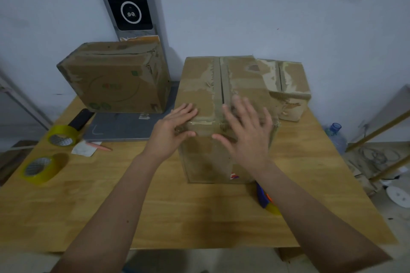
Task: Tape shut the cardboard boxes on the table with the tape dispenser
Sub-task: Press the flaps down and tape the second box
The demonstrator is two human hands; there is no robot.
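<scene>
Left hand (175, 127) and right hand (246, 131), both flat and spread, grasping nothing, apparently pressing the middle box (221, 99) at its near top edge.

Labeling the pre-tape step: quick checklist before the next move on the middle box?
1. Flaps of the middle box closed: ok, they lie flat, with a narrow seam gap still showing.
2. Left hand steadying the box: ok, it rests flat on the near top edge.
3. Right hand free to take a tool: ok, open with no grip on anything; blurred.
4. Tape dispenser within reach: ok, on the table by the right forearm, partly hidden.
5. Tape loaded in the dispenser: cannot tell.
6. Spare tape rolls: ok, two at the table's left edge.
</scene>
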